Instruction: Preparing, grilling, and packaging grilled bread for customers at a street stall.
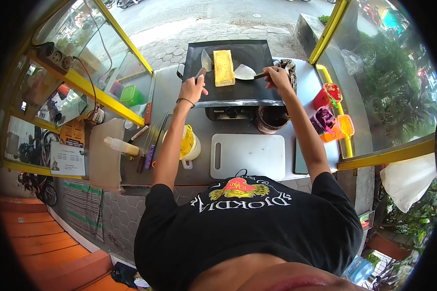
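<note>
A rectangular block of yellow toasted bread [224,68] lies lengthwise on the black flat griddle [253,92]. My left hand [193,89] grips the handle of a spatula [205,60], whose metal blade is beside the bread's left side. From the other side, my right hand [276,78] holds a broad metal scraper [244,72] by its dark handle. The scraper's blade rests flat at the lower right edge of the bread, touching or nearly touching it. Beneath the griddle's front edge, a Rinnai stove [229,113] shows its knob.
A white cutting board [249,156] lies nearest my body, with a dark pot [271,120] behind it. Left are a tub of yellow spread [190,145], a squeeze bottle [122,146] and long knives [151,154]. Coloured containers [337,127] and a phone [301,156] sit right. Yellow-framed glass [123,40] flanks the counter.
</note>
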`<state>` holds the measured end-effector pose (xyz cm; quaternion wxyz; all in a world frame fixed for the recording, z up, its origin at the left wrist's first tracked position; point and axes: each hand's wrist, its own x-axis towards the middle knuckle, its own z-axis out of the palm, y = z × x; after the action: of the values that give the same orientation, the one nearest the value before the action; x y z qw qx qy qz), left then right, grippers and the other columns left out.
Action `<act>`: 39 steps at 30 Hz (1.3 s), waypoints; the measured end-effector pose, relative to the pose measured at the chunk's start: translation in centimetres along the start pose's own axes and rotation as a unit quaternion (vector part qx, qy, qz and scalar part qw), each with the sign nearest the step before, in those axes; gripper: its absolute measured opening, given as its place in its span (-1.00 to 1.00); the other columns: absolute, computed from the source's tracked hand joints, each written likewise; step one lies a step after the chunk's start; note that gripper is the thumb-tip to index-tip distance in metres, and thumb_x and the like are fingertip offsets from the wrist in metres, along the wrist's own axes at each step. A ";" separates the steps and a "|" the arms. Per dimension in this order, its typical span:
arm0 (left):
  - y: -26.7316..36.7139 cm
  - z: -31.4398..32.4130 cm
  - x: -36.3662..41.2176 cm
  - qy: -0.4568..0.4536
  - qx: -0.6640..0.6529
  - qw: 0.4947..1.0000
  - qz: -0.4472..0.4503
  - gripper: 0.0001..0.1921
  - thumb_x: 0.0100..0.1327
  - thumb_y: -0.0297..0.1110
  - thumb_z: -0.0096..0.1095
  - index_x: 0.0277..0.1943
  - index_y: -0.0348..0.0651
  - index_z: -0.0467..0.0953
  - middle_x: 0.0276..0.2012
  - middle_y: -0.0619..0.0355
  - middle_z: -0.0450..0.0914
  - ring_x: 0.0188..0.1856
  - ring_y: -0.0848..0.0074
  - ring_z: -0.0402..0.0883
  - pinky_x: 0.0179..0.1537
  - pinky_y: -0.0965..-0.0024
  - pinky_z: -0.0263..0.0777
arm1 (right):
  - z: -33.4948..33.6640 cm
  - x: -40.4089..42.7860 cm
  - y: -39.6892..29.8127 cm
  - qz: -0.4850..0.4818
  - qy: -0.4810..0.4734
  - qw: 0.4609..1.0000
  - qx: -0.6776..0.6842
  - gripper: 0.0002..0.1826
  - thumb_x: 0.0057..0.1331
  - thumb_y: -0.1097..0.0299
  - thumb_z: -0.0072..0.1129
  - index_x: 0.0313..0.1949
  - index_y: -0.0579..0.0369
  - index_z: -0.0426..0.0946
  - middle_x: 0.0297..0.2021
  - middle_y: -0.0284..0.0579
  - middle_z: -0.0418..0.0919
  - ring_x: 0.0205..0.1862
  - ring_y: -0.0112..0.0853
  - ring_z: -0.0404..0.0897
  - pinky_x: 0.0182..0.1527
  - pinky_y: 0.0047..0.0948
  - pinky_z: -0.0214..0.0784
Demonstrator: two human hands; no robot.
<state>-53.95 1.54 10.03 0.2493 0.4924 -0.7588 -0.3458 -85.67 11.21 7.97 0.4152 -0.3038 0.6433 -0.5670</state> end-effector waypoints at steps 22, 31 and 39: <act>1.3 0.7 -4.0 -0.003 0.012 0.999 0.034 -0.46 0.43 0.05 -0.09 -0.29 -0.35 0.56 -0.53 0.06 0.71 -0.47 0.33 0.60 -0.33 0.33 0.45 | -1.3 -3.7 -0.5 -0.339 0.069 0.899 -0.269 -0.67 0.27 0.39 0.20 0.04 0.05 0.55 -0.29 0.16 0.65 -0.31 -0.06 0.68 -0.21 -0.25 0.48; 3.1 5.3 -4.6 -0.003 0.035 0.997 0.074 -0.51 0.44 0.00 -0.05 -0.27 -0.38 0.50 -0.47 0.01 0.72 -0.52 0.25 0.65 -0.35 0.23 0.49 | 0.3 -7.2 0.7 -0.360 0.070 0.884 -0.290 -0.65 0.30 0.36 0.21 0.05 0.16 0.47 -0.25 0.23 0.64 -0.23 0.10 0.64 -0.17 -0.13 0.47; 1.5 6.7 -4.9 -0.001 -0.036 0.997 0.061 -0.49 0.45 0.01 -0.06 -0.22 -0.39 0.53 -0.49 0.03 0.71 -0.68 0.47 0.50 -0.51 0.37 0.44 | -0.7 -8.3 0.3 -0.266 0.074 0.924 -0.265 -0.67 0.30 0.33 0.22 0.03 0.13 0.52 -0.30 0.19 0.65 -0.27 0.07 0.65 -0.20 -0.17 0.47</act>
<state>-57.74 8.31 6.72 0.2869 0.4353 -0.7749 -0.3574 -82.34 18.77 9.22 0.1052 -0.5198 0.6945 -0.4862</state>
